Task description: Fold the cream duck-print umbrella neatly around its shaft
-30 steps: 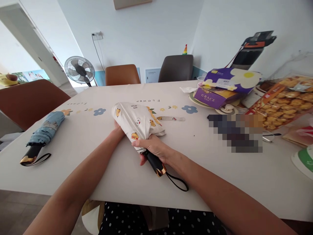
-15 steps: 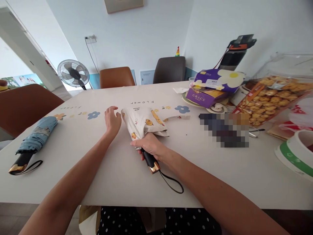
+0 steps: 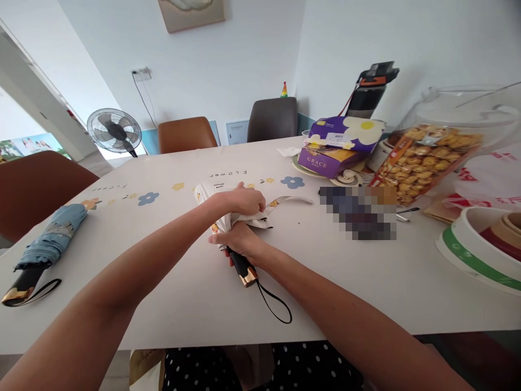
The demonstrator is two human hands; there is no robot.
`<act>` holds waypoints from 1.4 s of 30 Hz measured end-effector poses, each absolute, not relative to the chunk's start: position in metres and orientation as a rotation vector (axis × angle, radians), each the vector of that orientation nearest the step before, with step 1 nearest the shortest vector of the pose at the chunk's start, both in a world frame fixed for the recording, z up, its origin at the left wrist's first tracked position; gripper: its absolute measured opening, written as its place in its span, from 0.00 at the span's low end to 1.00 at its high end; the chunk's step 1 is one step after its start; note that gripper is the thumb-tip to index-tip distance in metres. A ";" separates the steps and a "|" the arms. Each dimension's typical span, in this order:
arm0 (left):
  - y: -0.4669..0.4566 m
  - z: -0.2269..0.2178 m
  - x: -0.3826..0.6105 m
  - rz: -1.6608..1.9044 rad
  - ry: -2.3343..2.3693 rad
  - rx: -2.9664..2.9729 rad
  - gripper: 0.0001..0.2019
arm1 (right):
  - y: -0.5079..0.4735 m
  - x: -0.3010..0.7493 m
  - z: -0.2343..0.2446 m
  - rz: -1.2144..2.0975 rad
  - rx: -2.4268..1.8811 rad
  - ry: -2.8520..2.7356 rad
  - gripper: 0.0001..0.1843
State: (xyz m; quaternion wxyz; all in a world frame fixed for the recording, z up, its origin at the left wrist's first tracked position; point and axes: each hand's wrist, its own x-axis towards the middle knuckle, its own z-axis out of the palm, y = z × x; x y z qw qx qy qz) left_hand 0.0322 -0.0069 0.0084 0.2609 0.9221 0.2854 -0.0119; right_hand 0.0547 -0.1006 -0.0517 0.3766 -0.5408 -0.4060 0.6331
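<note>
White surface (image 3: 345,271) with flower print. 2 folded umbrellas lie on it: blue umbrella (image 3: 44,244) near the left edge, white umbrella (image 3: 243,266) at centre. Green-banded bowl (image 3: 472,255) at the right edge, snack bag (image 3: 427,163) behind it.

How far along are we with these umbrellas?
Done: the blue umbrella lies folded on the table. In hand: the white umbrella is collapsed, right hand gripping above the handle, left hand gathering its canopy. Left: its closing strap lies loose, not yet wrapped round.
</note>
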 end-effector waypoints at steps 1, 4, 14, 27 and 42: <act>-0.005 0.008 0.034 -0.043 0.798 2.455 0.11 | -0.100 0.055 -0.054 1.620 -1.369 -1.042 0.16; -0.001 0.009 0.037 -0.100 0.805 2.445 0.10 | -0.098 0.056 -0.060 1.632 -1.323 -1.048 0.17; -0.014 0.040 0.000 0.818 0.975 2.473 0.09 | -0.095 0.060 -0.056 1.707 -1.255 -0.936 0.17; -0.029 -0.022 -0.130 1.564 1.361 1.794 0.09 | -0.094 0.068 -0.040 1.824 -1.205 -0.818 0.23; -0.035 -0.028 -0.129 1.963 0.758 1.586 0.09 | -0.093 0.065 -0.039 1.790 -1.218 -0.686 0.18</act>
